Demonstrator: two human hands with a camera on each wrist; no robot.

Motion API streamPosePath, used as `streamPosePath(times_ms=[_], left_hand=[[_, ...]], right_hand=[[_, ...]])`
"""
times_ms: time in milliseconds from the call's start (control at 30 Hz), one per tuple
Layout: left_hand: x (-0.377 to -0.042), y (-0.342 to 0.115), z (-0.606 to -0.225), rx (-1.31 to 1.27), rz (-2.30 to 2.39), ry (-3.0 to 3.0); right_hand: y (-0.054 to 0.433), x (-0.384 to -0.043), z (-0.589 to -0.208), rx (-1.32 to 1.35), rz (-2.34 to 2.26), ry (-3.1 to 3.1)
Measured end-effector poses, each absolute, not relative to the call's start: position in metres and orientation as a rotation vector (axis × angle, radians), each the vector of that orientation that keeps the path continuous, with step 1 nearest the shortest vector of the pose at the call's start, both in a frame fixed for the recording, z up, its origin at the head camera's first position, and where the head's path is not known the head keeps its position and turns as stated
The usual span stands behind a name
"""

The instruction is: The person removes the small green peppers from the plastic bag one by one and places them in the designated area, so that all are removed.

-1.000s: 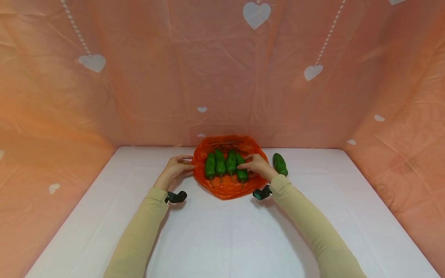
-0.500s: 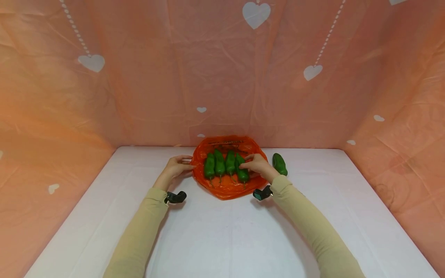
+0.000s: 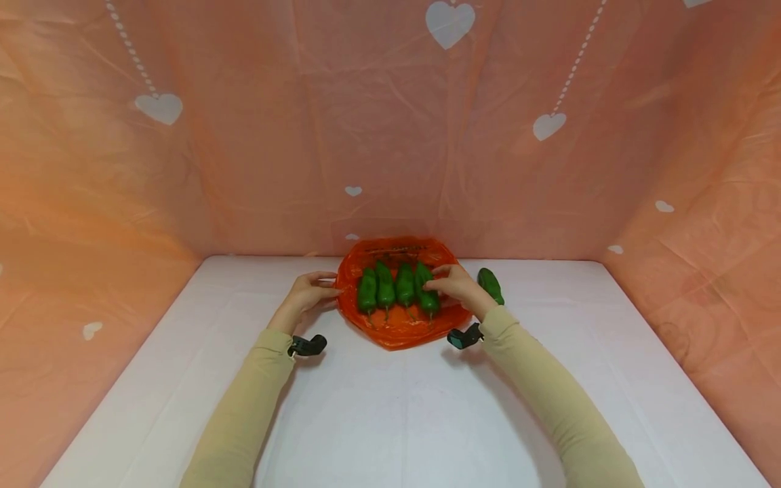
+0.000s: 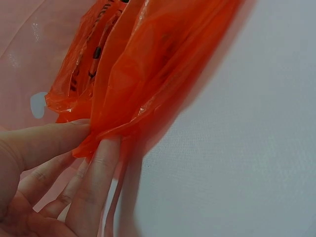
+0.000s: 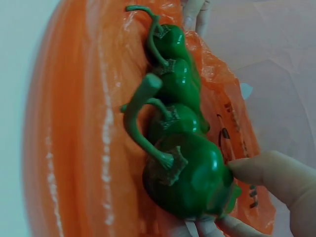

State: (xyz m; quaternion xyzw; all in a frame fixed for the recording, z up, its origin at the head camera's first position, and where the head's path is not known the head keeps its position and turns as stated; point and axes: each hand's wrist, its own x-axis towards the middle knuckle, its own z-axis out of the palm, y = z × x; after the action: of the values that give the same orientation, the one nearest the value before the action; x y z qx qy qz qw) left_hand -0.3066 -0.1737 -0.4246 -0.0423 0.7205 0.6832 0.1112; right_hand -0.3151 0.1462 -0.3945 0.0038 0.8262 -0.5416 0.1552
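- Head view, far left: the left hand pinches the rim of the orange plastic bag between thumb and finger. The film looks thin, so a pull on that small fold could tear it or drag the whole bag across the white table.
- Next, three green peppers, the leftmost pepper, the second pepper and the third pepper, lie side by side in the spread bag, stems toward the person. If the rim were raised sharply, they could roll together out of their row.
- Beside them, the right hand holds the fourth pepper, thumb on one side and fingers underneath. Its skin looks glossy, so a light grip could let it slip or twist into its neighbour; whether it touches the film beneath, I cannot tell.
- Far right, the loose pepper lies on the table outside the bag, just beyond the right wrist. A backward sweep of that arm could knock it rolling.
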Motion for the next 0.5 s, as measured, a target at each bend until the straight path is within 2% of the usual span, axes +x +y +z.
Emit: streamPosePath(times_ms=[500], left_hand=[[-0.309,-0.173,-0.425,-0.118,1.994,2.133]], right_hand=[[0.159,-0.309,-0.369,-0.021,-1.613,2.32]])
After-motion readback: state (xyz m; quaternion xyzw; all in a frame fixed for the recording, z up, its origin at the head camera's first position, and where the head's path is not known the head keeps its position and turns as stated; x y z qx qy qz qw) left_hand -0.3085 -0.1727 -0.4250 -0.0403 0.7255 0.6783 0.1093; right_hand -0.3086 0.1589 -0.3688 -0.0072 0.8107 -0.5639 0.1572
